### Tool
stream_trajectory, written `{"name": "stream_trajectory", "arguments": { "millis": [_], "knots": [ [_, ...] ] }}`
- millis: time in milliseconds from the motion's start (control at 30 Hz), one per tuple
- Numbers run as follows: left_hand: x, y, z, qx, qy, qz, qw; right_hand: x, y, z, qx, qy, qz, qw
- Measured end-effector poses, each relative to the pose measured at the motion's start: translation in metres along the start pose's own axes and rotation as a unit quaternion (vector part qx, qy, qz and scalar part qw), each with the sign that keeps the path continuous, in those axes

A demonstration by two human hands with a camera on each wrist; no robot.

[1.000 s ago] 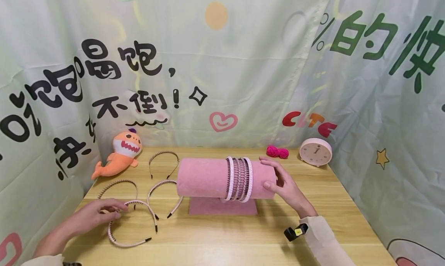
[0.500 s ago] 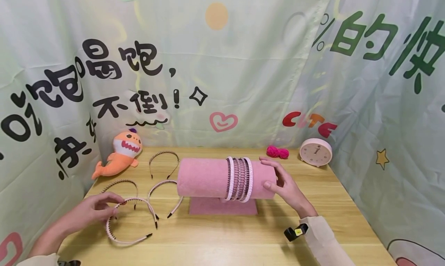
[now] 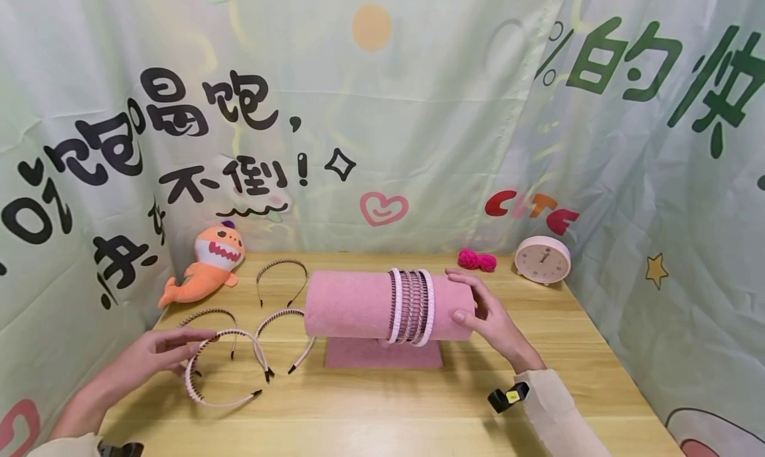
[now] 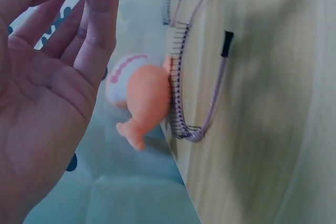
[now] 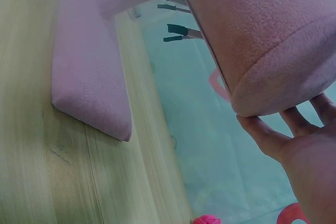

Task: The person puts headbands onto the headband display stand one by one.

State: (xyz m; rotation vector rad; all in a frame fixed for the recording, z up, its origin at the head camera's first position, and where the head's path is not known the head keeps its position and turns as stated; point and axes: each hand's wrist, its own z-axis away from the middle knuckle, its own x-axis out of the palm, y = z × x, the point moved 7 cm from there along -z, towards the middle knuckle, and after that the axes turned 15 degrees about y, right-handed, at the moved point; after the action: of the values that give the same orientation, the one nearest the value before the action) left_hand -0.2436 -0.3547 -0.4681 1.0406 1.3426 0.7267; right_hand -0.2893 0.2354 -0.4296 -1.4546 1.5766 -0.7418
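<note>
My left hand (image 3: 146,364) pinches a thin pale-pink toothed headband (image 3: 216,404) by its left side, with its black-tipped ends toward the right. In the left wrist view the left hand (image 4: 58,87) has its fingertips together at the top edge, and the held headband is out of sight. My right hand (image 3: 493,321) grips the right end of a pink plush headband stand (image 3: 346,304), thumb in front and fingers over the top. Several headbands (image 3: 412,307) ring the roll right of its middle. The right wrist view shows the fingertips (image 5: 257,129) against the roll's end (image 5: 289,82).
Three loose headbands lie left of the stand: one behind the left hand (image 3: 209,313), one at the back (image 3: 281,262), one near the roll (image 3: 281,316). An orange shark plush (image 3: 206,271), pink yarn (image 3: 477,261) and a round clock (image 3: 542,260) line the table's back (image 3: 370,417).
My left hand has lifted the held headband slightly, and its ends have swung up a little. The right hand and the stand stay in place.
</note>
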Motion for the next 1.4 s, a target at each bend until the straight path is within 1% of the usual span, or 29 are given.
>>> {"name": "stream_trajectory", "arguments": {
  "millis": [100,200,267,333,633,767,867,967,1067,1200,1300,1400],
  "knots": [
    [-0.001,0.006,-0.002,0.004,0.020,-0.004,0.9998,0.000,-0.001,0.000,0.001,0.001,0.000,1.0000],
    [-0.004,0.010,-0.004,-0.004,0.051,-0.007,0.9987,0.001,-0.001,0.000,0.001,0.000,0.000,1.0000],
    [-0.005,0.014,-0.006,-0.007,0.065,-0.009,0.9978,0.001,-0.001,0.000,0.004,0.000,-0.001,1.0000],
    [-0.004,0.019,-0.007,-0.008,0.075,-0.007,0.9971,0.001,-0.002,0.000,0.004,0.000,-0.001,1.0000],
    [0.002,0.048,-0.019,-0.006,0.097,-0.011,0.9953,0.001,-0.002,0.000,0.000,-0.001,-0.002,1.0000],
    [0.009,0.064,-0.025,0.026,0.101,-0.011,0.9945,0.001,-0.001,0.000,0.003,-0.001,-0.008,1.0000],
    [0.015,0.072,-0.029,0.050,0.096,-0.006,0.9941,0.000,-0.001,0.000,0.002,-0.001,-0.010,1.0000],
    [0.019,0.074,-0.032,0.059,0.098,-0.005,0.9934,0.000,0.000,-0.001,-0.006,-0.003,-0.007,1.0000],
    [0.021,0.075,-0.034,0.062,0.106,-0.019,0.9923,0.001,0.000,-0.001,-0.011,-0.004,-0.007,0.9999],
    [0.025,0.082,-0.038,0.072,0.119,-0.045,0.9893,0.000,0.000,-0.001,-0.010,-0.002,-0.009,0.9999],
    [0.028,0.089,-0.040,0.084,0.123,-0.049,0.9877,0.000,0.000,-0.001,-0.011,-0.001,-0.008,0.9999],
    [0.032,0.093,-0.042,0.091,0.124,-0.038,0.9875,0.000,0.000,-0.001,-0.012,-0.002,-0.007,0.9999]
  ]
}}
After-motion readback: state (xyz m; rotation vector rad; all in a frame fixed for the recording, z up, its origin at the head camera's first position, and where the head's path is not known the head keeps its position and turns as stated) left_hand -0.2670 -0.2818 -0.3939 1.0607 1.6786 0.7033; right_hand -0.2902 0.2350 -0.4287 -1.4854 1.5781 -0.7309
